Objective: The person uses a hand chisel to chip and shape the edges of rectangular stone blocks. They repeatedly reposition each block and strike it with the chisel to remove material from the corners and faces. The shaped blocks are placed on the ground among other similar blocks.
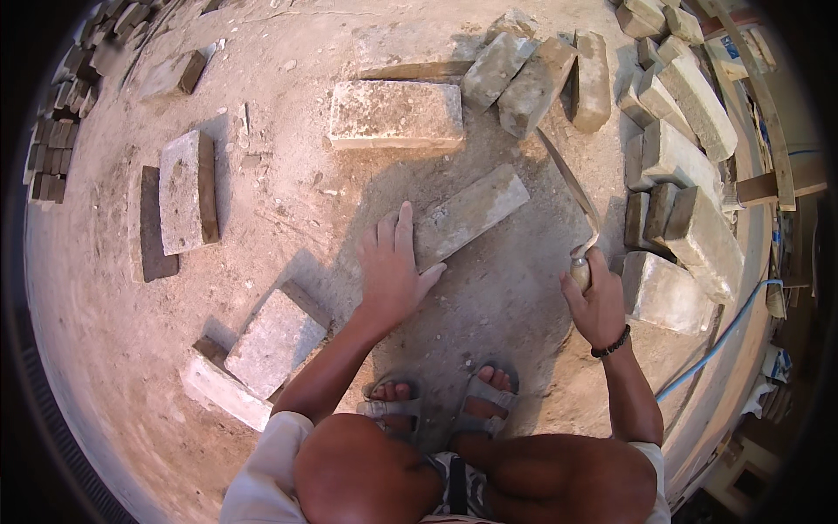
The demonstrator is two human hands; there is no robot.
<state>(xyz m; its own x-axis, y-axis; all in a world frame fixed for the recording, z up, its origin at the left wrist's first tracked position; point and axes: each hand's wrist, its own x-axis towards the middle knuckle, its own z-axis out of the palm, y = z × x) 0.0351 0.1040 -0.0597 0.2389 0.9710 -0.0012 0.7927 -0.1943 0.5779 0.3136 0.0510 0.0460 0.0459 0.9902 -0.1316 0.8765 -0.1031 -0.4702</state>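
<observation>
A grey brick (472, 216) lies aslant on the dusty ground in front of me. My left hand (389, 267) is at its near left end, fingers stretched out and thumb spread, with the brick's corner between thumb and forefinger; whether they press on it I cannot tell. My right hand (595, 299) is closed round the wooden handle of a trowel (572, 181). The trowel's blade points away from me, seen nearly edge-on, its tip close to a leaning brick (537, 87). Part of the handle is hidden by my fingers.
A pale brick (397, 115) lies beyond the left hand. More bricks lie in pairs at left (187, 192) and near left (278, 341). A long heap of bricks (685, 162) lines the right, beside a blue hose (720, 339). My sandalled feet (483, 402) stand close below.
</observation>
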